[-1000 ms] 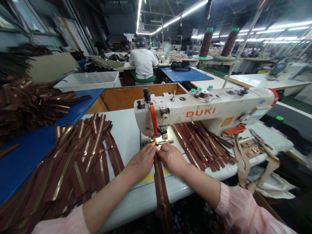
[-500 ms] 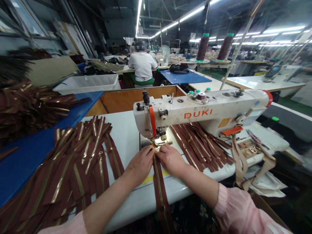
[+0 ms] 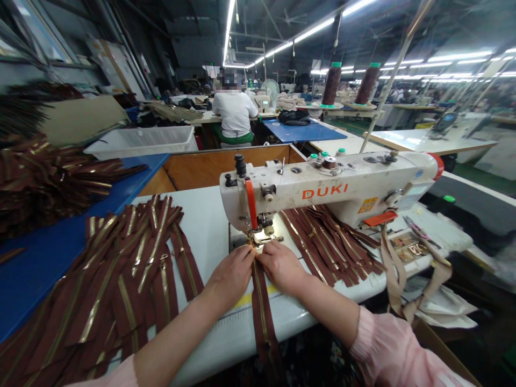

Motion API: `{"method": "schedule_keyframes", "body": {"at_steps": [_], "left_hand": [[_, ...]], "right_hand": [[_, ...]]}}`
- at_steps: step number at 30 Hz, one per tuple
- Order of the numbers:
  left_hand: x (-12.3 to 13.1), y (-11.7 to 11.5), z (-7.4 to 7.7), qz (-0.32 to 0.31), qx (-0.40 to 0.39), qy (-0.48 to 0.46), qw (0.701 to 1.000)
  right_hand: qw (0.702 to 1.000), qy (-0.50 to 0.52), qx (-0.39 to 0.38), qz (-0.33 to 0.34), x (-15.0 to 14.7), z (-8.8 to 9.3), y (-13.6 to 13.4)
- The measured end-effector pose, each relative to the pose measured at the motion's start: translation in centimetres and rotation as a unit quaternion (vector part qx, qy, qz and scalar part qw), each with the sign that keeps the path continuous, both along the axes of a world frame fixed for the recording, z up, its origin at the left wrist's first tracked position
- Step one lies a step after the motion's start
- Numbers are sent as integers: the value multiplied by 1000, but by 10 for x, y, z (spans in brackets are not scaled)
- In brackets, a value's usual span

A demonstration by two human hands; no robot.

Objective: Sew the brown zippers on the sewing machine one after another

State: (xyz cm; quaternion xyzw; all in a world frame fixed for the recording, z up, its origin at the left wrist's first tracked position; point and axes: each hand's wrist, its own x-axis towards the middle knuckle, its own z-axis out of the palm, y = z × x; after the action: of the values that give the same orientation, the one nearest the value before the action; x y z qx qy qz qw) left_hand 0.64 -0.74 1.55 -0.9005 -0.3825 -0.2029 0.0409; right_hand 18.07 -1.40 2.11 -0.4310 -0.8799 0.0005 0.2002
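A brown zipper (image 3: 263, 314) with gold teeth runs from under the presser foot of the white sewing machine (image 3: 290, 185) down over the table's front edge. My left hand (image 3: 233, 274) pinches its upper end from the left, close to the needle area. From the other side my right hand (image 3: 282, 269) pinches the same end, fingertips almost meeting the left ones. My fingers hide the zipper's very end. To the left, a spread of brown zippers (image 3: 139, 290) covers the tabletop. More zippers (image 3: 328, 244) lie under the machine arm on the right.
A large heap of zippers (image 3: 44, 183) rests on a blue board (image 3: 38, 285) at the left. Scissors (image 3: 421, 231) and a small parts tray (image 3: 407, 247) sit by the machine's right end. Brown thread cones (image 3: 331, 86) stand behind. A person in white (image 3: 233, 113) sits farther back.
The whole view has shifted slightly. Both hands keep their hold at the presser foot, and the zipper shows no clear movement.
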Motion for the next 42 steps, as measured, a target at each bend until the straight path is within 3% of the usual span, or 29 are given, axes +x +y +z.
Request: {"method": "schedule_keyframes", "body": {"at_steps": [7,11,14,18,22,32,42], "left_hand": [[-2,4,-7,18,6,-3,1000],[-4,-2,-3,32,-2,11,999],[-3,-28,2,21,5,23,1000],[5,-79,3,-23,-2,12,1000],[18,-106,1,0,-18,2,1000],[35,-94,11,61,-29,-48,997],[36,-97,11,34,-22,-50,998]], "right_hand": [[1000,8,-10,-12,-1,-1,2],[999,41,-30,-11,1,2,1],[994,89,-58,-14,6,3,-10],[985,141,-94,-9,12,0,-38],[974,198,-111,-20,14,-2,-57],[968,222,-106,-52,8,-5,-58],[964,232,-120,-41,8,-6,-57]]}}
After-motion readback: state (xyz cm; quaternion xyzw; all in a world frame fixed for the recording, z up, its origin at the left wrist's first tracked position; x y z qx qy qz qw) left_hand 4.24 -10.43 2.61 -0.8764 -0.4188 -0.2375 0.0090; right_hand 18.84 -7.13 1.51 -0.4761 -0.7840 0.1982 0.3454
